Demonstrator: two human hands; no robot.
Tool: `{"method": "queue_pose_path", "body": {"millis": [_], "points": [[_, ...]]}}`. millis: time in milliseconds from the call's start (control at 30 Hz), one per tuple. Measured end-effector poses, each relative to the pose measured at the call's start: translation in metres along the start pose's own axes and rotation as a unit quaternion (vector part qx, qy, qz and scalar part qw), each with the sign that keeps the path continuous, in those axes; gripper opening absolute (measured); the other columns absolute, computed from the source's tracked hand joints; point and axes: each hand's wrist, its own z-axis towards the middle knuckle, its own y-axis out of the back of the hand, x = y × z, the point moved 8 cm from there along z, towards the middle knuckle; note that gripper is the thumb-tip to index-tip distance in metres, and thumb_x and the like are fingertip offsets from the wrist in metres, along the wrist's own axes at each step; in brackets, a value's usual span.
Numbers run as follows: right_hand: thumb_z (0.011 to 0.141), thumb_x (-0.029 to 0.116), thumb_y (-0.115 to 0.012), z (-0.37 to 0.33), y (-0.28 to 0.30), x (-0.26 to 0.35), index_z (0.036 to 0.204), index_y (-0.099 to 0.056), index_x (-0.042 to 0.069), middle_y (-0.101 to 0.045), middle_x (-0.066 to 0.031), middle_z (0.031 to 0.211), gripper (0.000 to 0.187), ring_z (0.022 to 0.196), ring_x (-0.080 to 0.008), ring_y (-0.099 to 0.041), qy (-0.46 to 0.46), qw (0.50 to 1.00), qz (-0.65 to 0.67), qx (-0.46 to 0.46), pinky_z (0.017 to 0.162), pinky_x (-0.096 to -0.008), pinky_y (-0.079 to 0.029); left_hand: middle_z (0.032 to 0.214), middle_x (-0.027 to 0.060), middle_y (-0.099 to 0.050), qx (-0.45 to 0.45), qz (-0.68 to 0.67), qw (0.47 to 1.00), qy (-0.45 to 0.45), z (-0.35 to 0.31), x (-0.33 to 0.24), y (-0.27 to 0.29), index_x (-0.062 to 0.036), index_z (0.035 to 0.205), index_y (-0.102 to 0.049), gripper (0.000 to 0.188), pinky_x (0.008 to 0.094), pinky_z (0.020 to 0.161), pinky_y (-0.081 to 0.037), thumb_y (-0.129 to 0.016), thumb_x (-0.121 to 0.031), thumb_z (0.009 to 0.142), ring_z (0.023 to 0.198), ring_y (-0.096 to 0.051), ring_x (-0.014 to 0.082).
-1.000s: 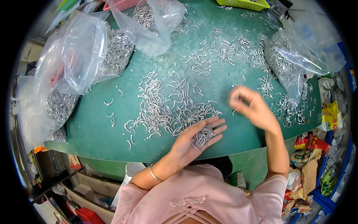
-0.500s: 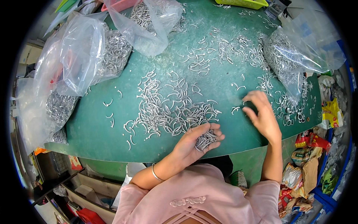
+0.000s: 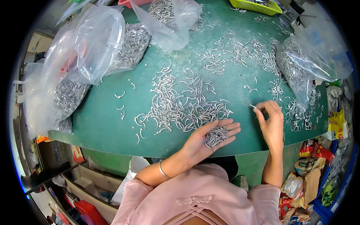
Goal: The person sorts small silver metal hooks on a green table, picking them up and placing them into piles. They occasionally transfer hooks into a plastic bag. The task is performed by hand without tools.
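Observation:
My left hand (image 3: 194,146) is palm up over the table's front edge, its fingers stretched out. A small pile of curved grey metal pieces (image 3: 216,137) rests in its palm. My right hand (image 3: 273,122), to the right, pinches one thin curved metal piece (image 3: 253,106) between thumb and forefinger; its other fingers are curled. Just beyond the left hand, a loose heap of the same crescent-shaped pieces (image 3: 168,103) spreads across the green table (image 3: 108,138). A few single pieces (image 3: 250,89) lie beyond the right hand.
Clear plastic bags of metal pieces stand at the left (image 3: 131,45), back (image 3: 163,11) and right (image 3: 294,56). More pieces (image 3: 249,52) are scattered at the back right, and ring-like ones (image 3: 298,122) near the right edge. A yellow-green tray (image 3: 258,7) sits at the back.
My right hand has closed its thumb and forefinger on a metal piece and lifted it. The left fingers have spread wider under the pile. The whole view has shifted slightly.

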Motion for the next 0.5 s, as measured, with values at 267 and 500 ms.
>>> {"method": "queue_pose_path", "body": {"millis": [267,500], "points": [[0.076,-0.001,-0.073,-0.016,-0.013,0.084,0.087,-0.067,0.002,-0.062,-0.0122,0.090,0.013,0.086,-0.0296,-0.058,0.121,0.975,0.180,0.045,0.078,-0.0368,-0.046,0.118,0.0139,-0.065,-0.037,-0.044,0.995,-0.084,-0.002,-0.009,0.019,0.0026,0.117,-0.062,0.033,0.0436,0.107,-0.046,-0.053,-0.025,0.100,0.112,-0.062,0.0271],[0.082,-0.003,-0.064,-0.027,-0.028,0.060,0.085,-0.062,-0.003,-0.062,-0.0127,0.086,0.004,0.081,-0.0236,-0.060,0.074,0.966,0.243,0.044,0.077,-0.0320,-0.047,0.092,0.0075,-0.062,0.019,-0.053,0.995,-0.088,-0.030,-0.038,0.026,-0.0022,0.100,-0.064,0.025,0.0310,0.077,-0.053,-0.054,-0.025,0.101,0.087,-0.061,0.0192]]}}
